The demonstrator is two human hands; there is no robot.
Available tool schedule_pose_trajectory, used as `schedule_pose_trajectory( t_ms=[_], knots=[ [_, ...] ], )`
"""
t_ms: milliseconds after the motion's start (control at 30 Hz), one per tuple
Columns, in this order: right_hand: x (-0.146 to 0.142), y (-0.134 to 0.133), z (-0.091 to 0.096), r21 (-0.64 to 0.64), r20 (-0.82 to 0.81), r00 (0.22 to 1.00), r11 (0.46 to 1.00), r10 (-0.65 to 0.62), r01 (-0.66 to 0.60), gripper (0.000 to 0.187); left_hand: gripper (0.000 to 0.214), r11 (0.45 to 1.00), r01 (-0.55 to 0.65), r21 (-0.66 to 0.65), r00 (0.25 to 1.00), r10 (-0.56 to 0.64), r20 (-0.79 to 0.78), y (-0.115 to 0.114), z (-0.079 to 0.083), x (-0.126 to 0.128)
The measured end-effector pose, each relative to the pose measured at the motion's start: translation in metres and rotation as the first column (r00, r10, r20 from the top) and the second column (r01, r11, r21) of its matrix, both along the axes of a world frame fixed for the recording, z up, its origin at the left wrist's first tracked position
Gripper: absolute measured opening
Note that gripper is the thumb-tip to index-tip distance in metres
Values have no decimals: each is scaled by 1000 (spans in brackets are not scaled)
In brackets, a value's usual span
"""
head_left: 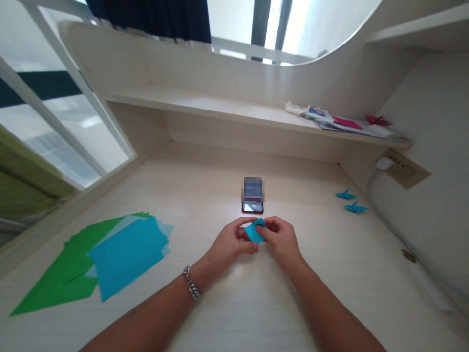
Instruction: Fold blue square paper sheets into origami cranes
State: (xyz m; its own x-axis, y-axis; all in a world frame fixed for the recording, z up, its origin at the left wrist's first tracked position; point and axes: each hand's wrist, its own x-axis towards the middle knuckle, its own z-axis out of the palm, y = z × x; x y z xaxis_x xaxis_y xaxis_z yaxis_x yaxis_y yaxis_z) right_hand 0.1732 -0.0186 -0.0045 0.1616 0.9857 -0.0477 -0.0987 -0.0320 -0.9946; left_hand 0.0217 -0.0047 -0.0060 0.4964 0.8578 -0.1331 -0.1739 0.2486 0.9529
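Between my two hands is a small folded piece of blue origami paper [254,231], held above the desk. My left hand [234,239] grips its left side and lower corner, fingers bent around it. On the other side my right hand [280,234] pinches the paper's right edge, the thumb lying across its face. A smartphone [252,207] with a dark red edge lies just beyond the hands. Two folded blue paper cranes [355,208] rest at the right of the desk.
Fanned sheets of blue paper [132,254] overlap green sheets [47,288] on the left of the desk [227,313]. Papers [346,122] lie on the shelf at the back. A cable [388,225] runs down the right wall from a charger plug [384,163].
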Motion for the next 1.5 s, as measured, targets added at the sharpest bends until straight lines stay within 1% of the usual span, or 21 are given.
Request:
schedule_pose_trajectory(
  t_ms=[67, 133, 200, 333, 400, 467, 600, 800, 933, 1200, 1400, 1500],
  knots=[
    [2, 0, 0, -12, -29, 1000, 1000, 7, -7, 23, 70, 1000, 9, 12, 1000, -9, 0, 1, 0, 0],
    [3, 0, -1, -24, -66, 997, 999, 30, -31, 23, 60, 1000, -21, 15, 1000, 21, -4, 1, 2, 0],
    [5, 0, -2, -42, -96, 993, 997, 67, -71, 24, 47, 997, -77, 8, 997, 77, -9, 3, 3, 0],
    [7, -1, -4, -77, -124, 985, 988, 122, -132, 26, 27, 986, -166, 14, 986, 167, -23, 6, 2, -1],
    [8, -1, -3, -95, -114, 985, 985, 130, -141, 27, 20, 982, -187, 37, 982, 187, -24, 7, 0, -3],
    [10, -1, -2, -120, -98, 985, 981, 143, -154, 28, 16, 982, -180, 49, 983, 181, -18, 7, 0, -4],
    [14, -2, 1, -147, -98, 978, 970, 182, -195, 29, 12, 983, -180, 46, 983, 180, -15, 7, 0, -4],
    [17, -2, 5, -154, -230, 948, 953, 222, -261, 32, 7, 978, -207, -2, 977, 207, 53, 8, 1, -3],
    [18, -2, 4, -139, -269, 935, 952, 230, -274, 32, 8, 978, -207, -25, 974, 209, 87, 8, 2, -4],
    [21, -2, -3, -133, -247, 942, 955, 225, -264, 27, 8, 980, -199, -28, 974, 201, 104, 7, 1, -3],
    [22, -2, 3, -135, -292, 921, 942, 257, -306, 23, 6, 982, -190, -27, 977, 191, 96, 9, -3, -4],
    [20, -3, 3, -152, -229, 945, 950, 234, -272, 24, 6, 984, -178, -1, 979, 177, 102, 8, -4, -4]
  ],
)
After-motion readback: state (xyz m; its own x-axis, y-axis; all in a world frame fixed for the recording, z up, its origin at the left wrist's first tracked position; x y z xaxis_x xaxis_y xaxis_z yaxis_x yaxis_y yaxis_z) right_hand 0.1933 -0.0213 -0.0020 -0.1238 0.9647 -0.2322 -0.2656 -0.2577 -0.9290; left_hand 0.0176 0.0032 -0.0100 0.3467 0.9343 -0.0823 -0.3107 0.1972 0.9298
